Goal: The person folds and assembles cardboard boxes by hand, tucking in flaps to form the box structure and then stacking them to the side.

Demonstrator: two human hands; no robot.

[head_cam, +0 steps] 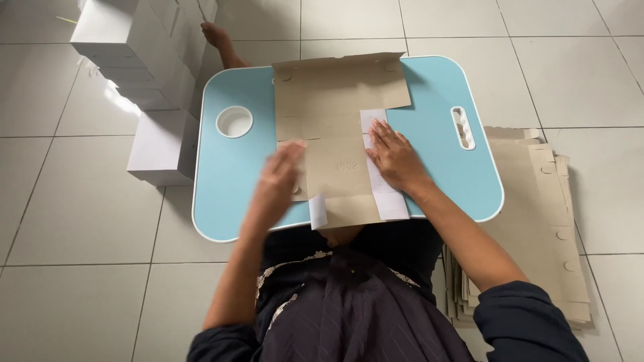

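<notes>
Flat, fingers spread, right hand [394, 157] pressed cardboard blank [335, 127] on blue tray table [436, 161]; left hand [280, 179] blurred, grip unclear; flat blanks [550, 221] stacked right.

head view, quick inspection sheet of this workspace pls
surface: light blue lap table on a pale tiled floor, round cup recess at its left
job's things: flat brown cardboard blank lying on the table, white flaps showing
clutter: stack of flat blanks on the person's right; white folded boxes piled on their left
grippers: left hand blurred over the blank; right hand pressed flat on it
cables: nothing seen
surroundings: a bare foot beyond the table
</notes>
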